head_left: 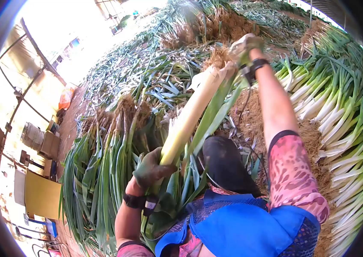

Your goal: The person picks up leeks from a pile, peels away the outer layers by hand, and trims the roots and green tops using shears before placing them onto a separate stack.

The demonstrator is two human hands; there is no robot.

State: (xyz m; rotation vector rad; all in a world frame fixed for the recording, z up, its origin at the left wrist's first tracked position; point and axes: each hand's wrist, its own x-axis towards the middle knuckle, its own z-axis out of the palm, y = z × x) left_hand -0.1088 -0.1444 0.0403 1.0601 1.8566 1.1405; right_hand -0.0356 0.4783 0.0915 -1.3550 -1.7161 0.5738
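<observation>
A thick, pale leek slants up across the middle of the view, with its brown roots at the top. My left hand, in a dark glove, is wrapped around its lower stalk. Close beside the root end, my right hand is gloved and a little blurred. Its fingers close on the upper end of a green outer leaf, which hangs apart along the stalk's right side. Untrimmed leeks lean in a heap left of my left hand, roots upward.
Cleaned leeks with white stalks lie in a long row at the right, beside a band of brown roots. Loose leaf scraps cover the ground ahead. Another leek pile stands behind. Boxes line the left wall.
</observation>
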